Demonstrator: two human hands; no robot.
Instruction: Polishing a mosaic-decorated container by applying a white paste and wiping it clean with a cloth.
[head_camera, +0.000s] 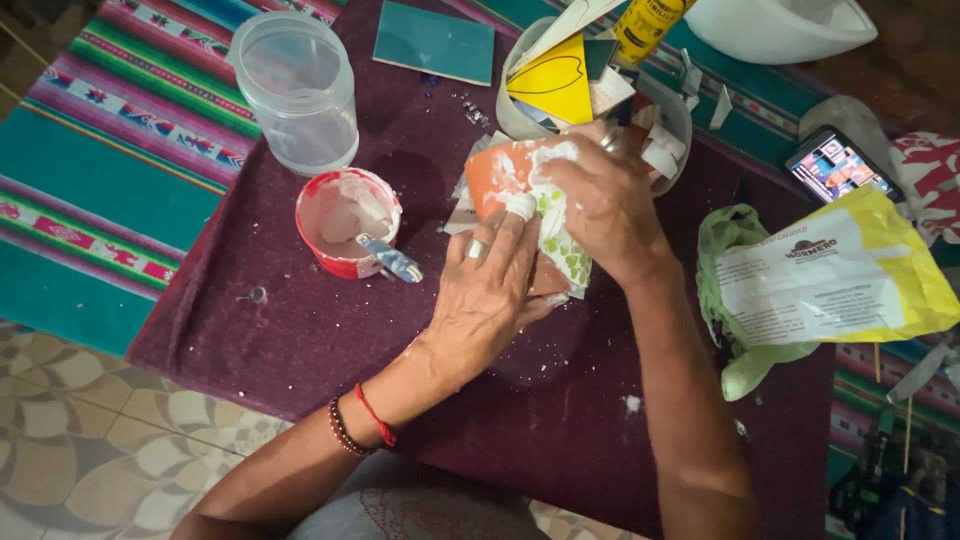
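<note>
A mosaic piece (505, 175) with orange, white and green-patterned tile bits lies on a dark purple cloth (330, 320). My left hand (485, 290) rests on it, a fingertip coated in white paste pressing its surface. My right hand (600, 200) grips the piece's far edge, fingers smeared with the same paste. A ring sits on a finger of my left hand, and bead and red string bracelets circle the wrist.
A red cup (345, 220) of white paste with a spatula stands at left, behind it a clear plastic jar (300, 90). A container of tile shards (585, 85), a teal tile (435, 42), a yellow bag (840, 275), a phone (835, 165) and a white bowl (780, 28) surround it.
</note>
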